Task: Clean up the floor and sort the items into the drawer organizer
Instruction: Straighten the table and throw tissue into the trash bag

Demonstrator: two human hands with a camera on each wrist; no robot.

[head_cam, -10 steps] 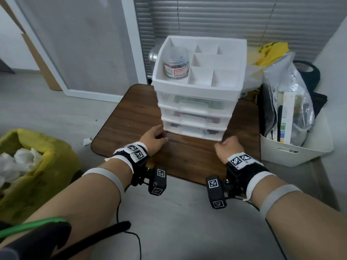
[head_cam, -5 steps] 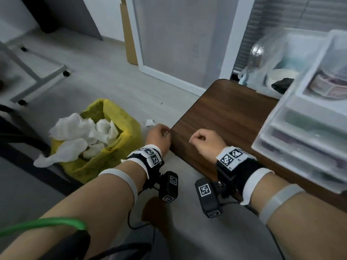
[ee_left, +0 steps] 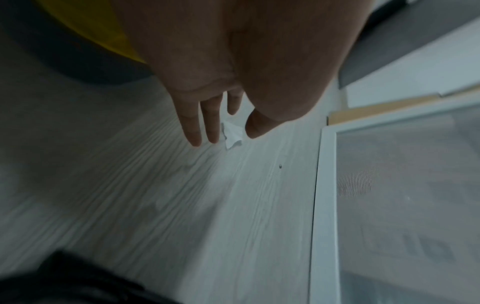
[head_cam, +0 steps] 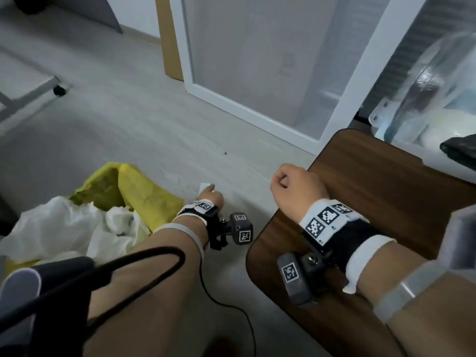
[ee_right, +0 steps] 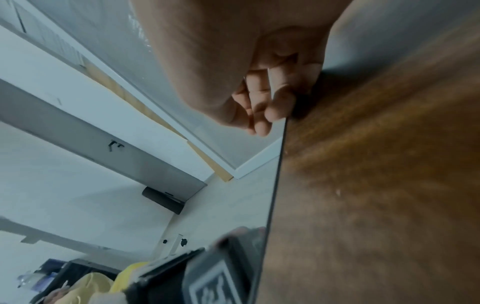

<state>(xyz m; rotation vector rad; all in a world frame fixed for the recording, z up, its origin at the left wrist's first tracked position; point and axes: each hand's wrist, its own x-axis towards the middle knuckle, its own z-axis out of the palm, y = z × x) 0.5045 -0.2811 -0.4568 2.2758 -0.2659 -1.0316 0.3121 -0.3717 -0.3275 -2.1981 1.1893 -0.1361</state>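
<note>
A small white paper scrap [head_cam: 205, 187] [ee_left: 232, 135] lies on the pale floor just left of the brown table [head_cam: 386, 202]. My left hand [head_cam: 211, 193] [ee_left: 223, 131] hangs low over it with straight fingers [ee_left: 193, 127] and the thumb spread either side of the scrap; contact cannot be told. My right hand [head_cam: 296, 186] [ee_right: 267, 102] is curled into a loose fist holding nothing, resting at the table's left edge. Only a blurred white corner of the drawer organizer [head_cam: 461, 243] shows at the right border.
A yellow-lined bin [head_cam: 123, 194] full of white tissue stands at the left, close to my left arm. A white-framed glass door [head_cam: 257, 73] runs behind. A tiny dark speck [head_cam: 225, 153] lies on the floor. A clear bag [head_cam: 432, 99] sits behind the table.
My view has swung left, away from the organizer. My left hand left the table edge, dropped to the floor and opened over the paper scrap. The right hand stayed curled on the table.
</note>
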